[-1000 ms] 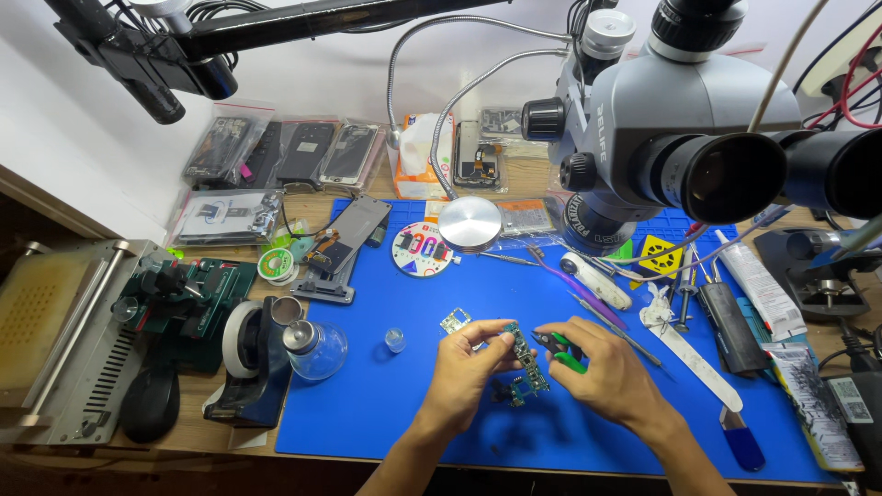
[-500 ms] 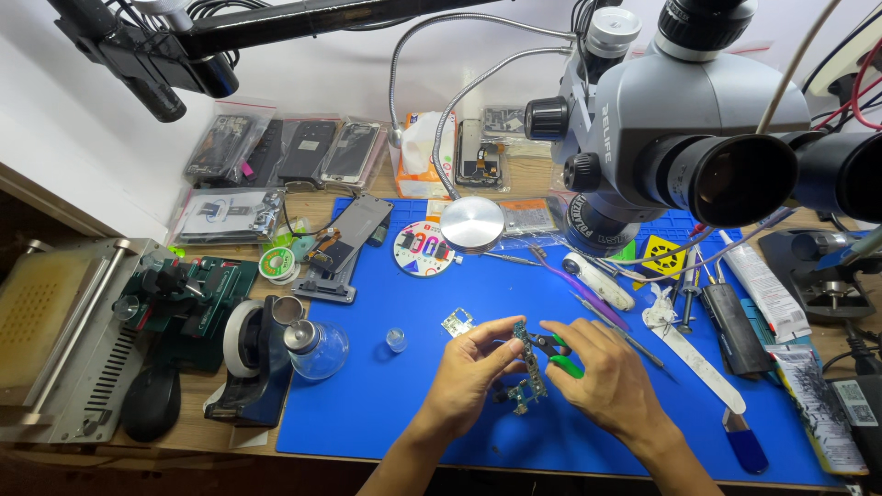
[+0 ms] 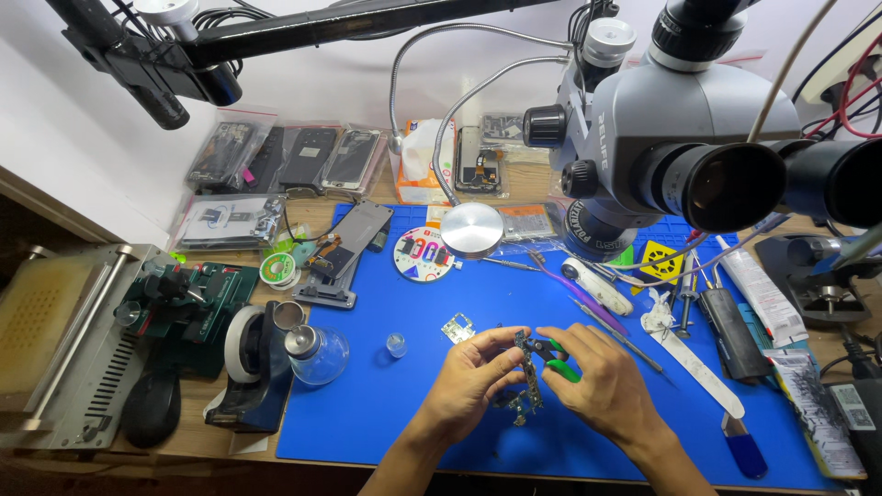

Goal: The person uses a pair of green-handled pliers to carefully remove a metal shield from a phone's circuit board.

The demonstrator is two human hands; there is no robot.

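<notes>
Both hands met over the blue mat (image 3: 413, 404) on the desk (image 3: 197, 445), low in the middle of the view. The left hand (image 3: 469, 381) had its fingers (image 3: 501, 342) pinched narrow on the upper end of a thin, dark circuit board (image 3: 530, 386) — the board stood roughly upright between the two hands, just above the mat. The right hand (image 3: 602, 381) curled around a green-handled tool (image 3: 556, 363), its fingers closed on the grip and its tip touching the board near the top. Just beside the left hand, up and to the left, a small square chip part (image 3: 457, 327) lay flat on the mat, and a tiny clear cap (image 3: 396, 344) sat further left. A glass bottle (image 3: 317, 354) stood at the mat's left edge. The grey microscope (image 3: 680, 138) hung well above — its round metal lamp disc (image 3: 471, 229) near the mat's far edge.
</notes>
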